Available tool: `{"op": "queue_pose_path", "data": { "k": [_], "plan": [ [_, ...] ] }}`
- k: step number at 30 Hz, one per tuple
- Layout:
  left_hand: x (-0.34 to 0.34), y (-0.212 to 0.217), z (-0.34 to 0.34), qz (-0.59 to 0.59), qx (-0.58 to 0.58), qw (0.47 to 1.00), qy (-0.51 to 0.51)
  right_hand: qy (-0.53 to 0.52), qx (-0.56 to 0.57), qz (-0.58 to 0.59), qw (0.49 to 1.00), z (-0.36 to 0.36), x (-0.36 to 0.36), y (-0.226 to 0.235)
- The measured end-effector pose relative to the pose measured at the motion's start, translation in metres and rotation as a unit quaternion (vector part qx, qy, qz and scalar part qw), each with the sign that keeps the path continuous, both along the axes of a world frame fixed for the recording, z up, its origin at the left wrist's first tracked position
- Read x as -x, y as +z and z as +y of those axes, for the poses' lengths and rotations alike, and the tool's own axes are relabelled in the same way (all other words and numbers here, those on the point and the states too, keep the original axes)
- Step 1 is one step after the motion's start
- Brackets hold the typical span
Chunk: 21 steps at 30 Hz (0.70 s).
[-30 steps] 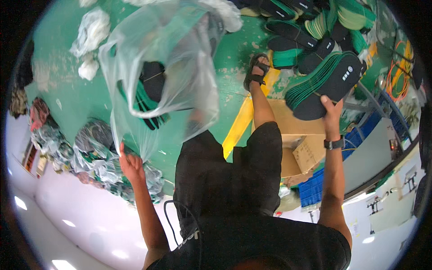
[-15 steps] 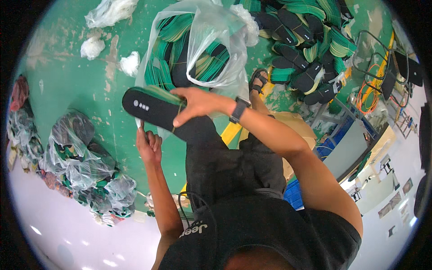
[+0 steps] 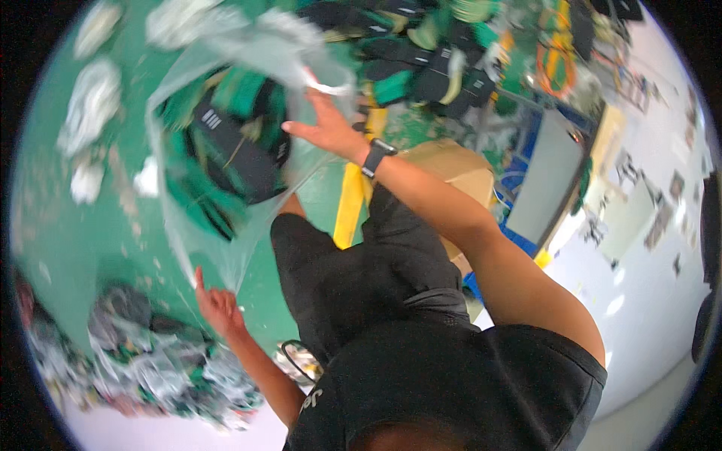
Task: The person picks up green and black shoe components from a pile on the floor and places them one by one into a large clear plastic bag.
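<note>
1. Head view: a clear, crinkled plastic bag (image 3: 226,150) is hanging open, with black and green flat soles (image 3: 233,143) lying inside.
2. The left hand (image 3: 218,304) is pinching the bag's lower edge between closed fingers.
3. The right hand (image 3: 327,128), fingers spread, is resting at the bag's mouth, beyond the soles.

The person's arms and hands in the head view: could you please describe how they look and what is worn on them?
Both forearms are bare, with no gloves on the left hand or the right hand. A black wristwatch with a dark band sits on the right wrist. A black short-sleeved top covers the shoulders.
</note>
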<state>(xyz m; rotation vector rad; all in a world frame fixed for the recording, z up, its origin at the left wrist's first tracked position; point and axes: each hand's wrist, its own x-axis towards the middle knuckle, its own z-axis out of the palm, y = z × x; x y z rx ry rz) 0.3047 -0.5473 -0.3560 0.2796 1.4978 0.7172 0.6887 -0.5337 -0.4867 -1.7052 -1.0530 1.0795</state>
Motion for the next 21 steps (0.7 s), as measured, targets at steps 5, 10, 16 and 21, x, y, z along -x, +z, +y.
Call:
{"op": "queue_pose_path", "data": {
  "k": [5,10,16,21],
  "plan": [
    [-0.025,-0.002,-0.005,0.074,0.040,0.995,-0.057,-0.293,0.024,0.251,0.922,-0.050,-0.096,0.044],
    [-0.045,-0.007,-0.012,0.152,0.057,0.975,-0.149,-0.413,0.128,0.272,0.860,-0.152,-0.173,-0.009],
    [-0.079,-0.032,-0.027,0.304,0.085,0.930,-0.189,-0.360,0.297,-0.223,0.856,-0.262,-0.283,-0.196],
    [-0.108,-0.033,-0.019,0.319,0.089,0.901,-0.279,-0.345,0.292,-0.424,0.785,-0.288,-0.404,-0.304]
  ]
}}
